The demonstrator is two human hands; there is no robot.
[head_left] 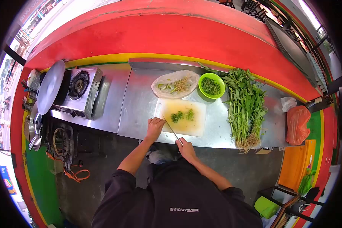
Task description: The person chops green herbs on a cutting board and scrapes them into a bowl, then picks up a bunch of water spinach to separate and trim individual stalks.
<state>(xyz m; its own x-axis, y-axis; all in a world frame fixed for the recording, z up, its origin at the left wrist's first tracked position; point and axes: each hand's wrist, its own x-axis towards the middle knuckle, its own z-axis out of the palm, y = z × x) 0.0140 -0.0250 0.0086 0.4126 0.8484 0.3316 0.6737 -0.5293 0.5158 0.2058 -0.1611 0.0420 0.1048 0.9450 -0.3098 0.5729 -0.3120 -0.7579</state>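
A pale cutting board (pixel 180 117) lies on the steel counter with small piles of chopped greens (pixel 181 115) on it. My left hand (pixel 155 127) rests on the board's near left edge with fingers curled. My right hand (pixel 185 148) grips the handle of a knife (pixel 171 129) whose blade points up and left over the board toward the greens. A green bowl (pixel 211 85) of chopped herbs stands behind the board, beside a clear plastic bag (pixel 174 83) holding stems and scraps.
A large bunch of leafy greens (pixel 245 106) lies right of the board. An orange plastic bag (pixel 297 124) sits at the counter's right end. A gas stove (pixel 79 91) and a round metal lid (pixel 50 86) stand at left. A red wall (pixel 159 38) runs behind.
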